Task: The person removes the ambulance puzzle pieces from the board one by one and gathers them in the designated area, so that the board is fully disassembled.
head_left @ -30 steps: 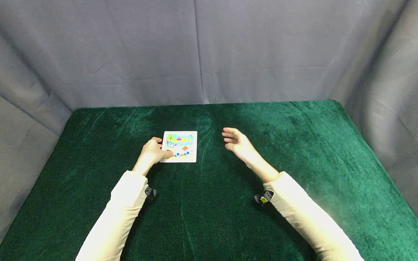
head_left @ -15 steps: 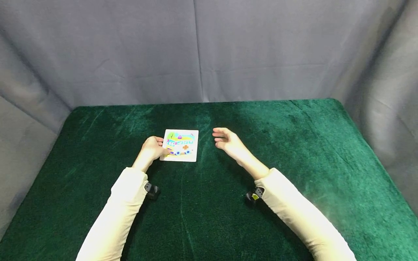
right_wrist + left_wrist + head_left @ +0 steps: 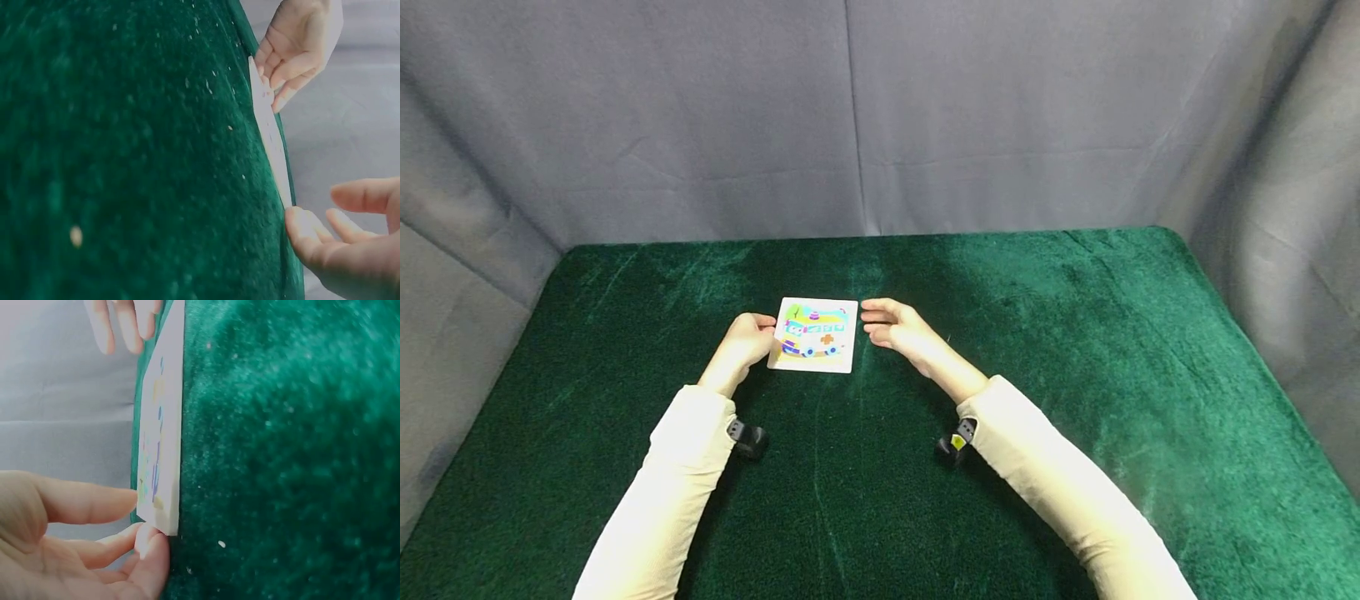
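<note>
A square white board (image 3: 815,362) with a colourful vehicle picture lies on the green cloth, picture side up. At its left edge is the left hand (image 3: 741,344); the left wrist view shows its fingertips against the near corner of the board (image 3: 167,515), the thumb apart from them near the picture face. From the other side the right hand (image 3: 912,333) reaches to the board's right edge, fingers spread and nothing gripped. In the right wrist view its index fingertip is at the board's end (image 3: 275,150) and the thumb stands away.
Green plush cloth (image 3: 880,500) covers the table, with a few pale specks on it. Grey curtains (image 3: 700,125) hang behind and at both sides. Each wrist carries a small black camera, such as the one (image 3: 751,440) on the left.
The right hand has moved left, up to the board's right edge. The left thumb has come off the picture face, and the board has shifted slightly right.
</note>
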Demonstrator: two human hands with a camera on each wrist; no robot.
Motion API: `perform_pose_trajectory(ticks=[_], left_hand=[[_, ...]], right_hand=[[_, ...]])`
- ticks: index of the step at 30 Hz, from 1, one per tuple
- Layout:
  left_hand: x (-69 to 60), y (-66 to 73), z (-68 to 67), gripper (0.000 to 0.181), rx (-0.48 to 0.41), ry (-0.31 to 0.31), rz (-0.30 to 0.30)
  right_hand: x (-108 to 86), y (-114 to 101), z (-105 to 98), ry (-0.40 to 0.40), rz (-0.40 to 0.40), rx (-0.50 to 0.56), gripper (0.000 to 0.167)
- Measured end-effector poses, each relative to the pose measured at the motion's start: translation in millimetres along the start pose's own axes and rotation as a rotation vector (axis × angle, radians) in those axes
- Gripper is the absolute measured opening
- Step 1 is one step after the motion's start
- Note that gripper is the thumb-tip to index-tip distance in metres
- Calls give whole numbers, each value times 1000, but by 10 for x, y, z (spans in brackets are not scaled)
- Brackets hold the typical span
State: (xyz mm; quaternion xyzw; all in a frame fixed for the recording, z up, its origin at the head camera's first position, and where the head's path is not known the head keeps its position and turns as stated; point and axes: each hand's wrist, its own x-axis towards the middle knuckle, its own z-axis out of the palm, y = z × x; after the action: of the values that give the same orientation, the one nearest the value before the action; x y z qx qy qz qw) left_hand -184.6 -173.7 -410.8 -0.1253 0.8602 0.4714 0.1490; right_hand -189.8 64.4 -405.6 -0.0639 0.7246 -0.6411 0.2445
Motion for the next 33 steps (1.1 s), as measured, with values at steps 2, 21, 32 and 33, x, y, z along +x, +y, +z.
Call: perform_pose_trajectory(ticks=[2, 21, 32, 33], left_hand=[[249, -229, 27, 66, -43, 9, 18], [69, 3, 3, 53, -152, -163, -66], [-129, 149, 31, 54, -299, -167, -43], [-133, 152, 34, 54, -317, -168, -38]], right_hand=[[8, 1, 21, -17, -5, -2, 58], [193, 7, 143, -62, -86, -68, 58], [241, -73, 152, -10, -120, -212, 56], [244, -81, 147, -1, -123, -232, 55]])
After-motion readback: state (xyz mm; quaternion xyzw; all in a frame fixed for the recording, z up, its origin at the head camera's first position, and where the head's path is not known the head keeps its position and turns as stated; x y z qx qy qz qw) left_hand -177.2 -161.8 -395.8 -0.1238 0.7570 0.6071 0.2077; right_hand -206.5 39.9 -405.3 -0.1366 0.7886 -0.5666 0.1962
